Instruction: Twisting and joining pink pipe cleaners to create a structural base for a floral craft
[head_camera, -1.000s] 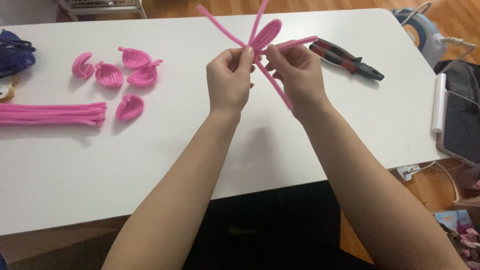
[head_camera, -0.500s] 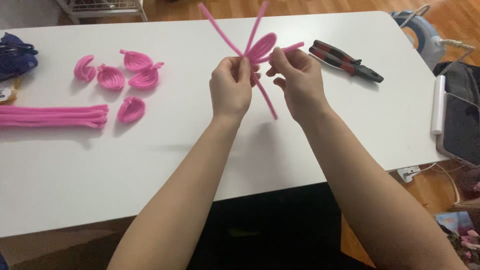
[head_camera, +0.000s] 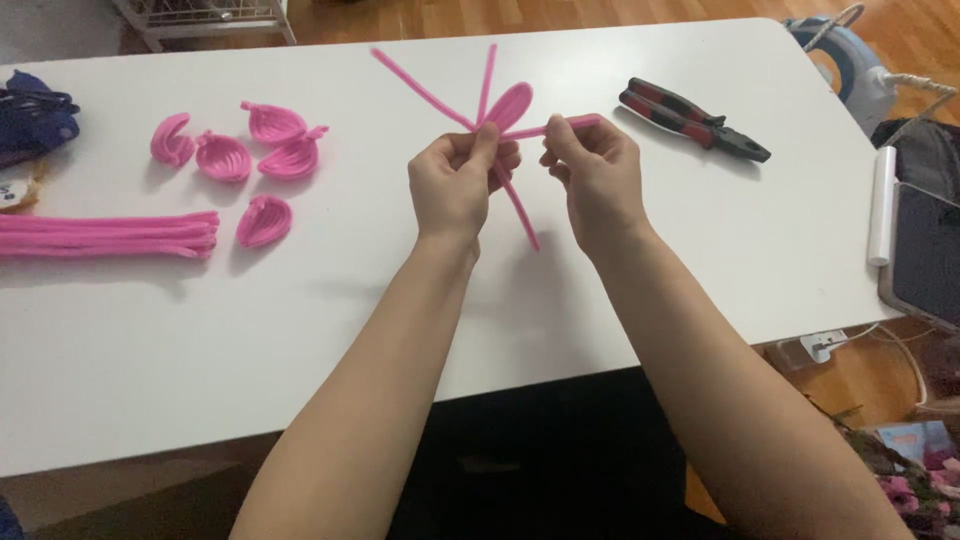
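Here the left hand (head_camera: 455, 185) and right hand (head_camera: 595, 170), knuckles up, pinch crossed pink pipe cleaners (head_camera: 505, 120).

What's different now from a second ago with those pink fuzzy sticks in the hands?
Little. The left hand and right hand kept their grip on the pink pipe-cleaner piece, drawing slightly closer together around it. The finished pink petals, the pipe-cleaner bundle and the pliers stayed where they were on the white table.

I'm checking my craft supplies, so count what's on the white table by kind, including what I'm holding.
Pink coiled petal shapes lying loose: 5
Pink pipe-cleaner piece held in both hands: 1
Bundle of straight pink pipe cleaners: 1
Red and black pliers: 1
Dark blue bundle at the left edge: 1
Total: 9
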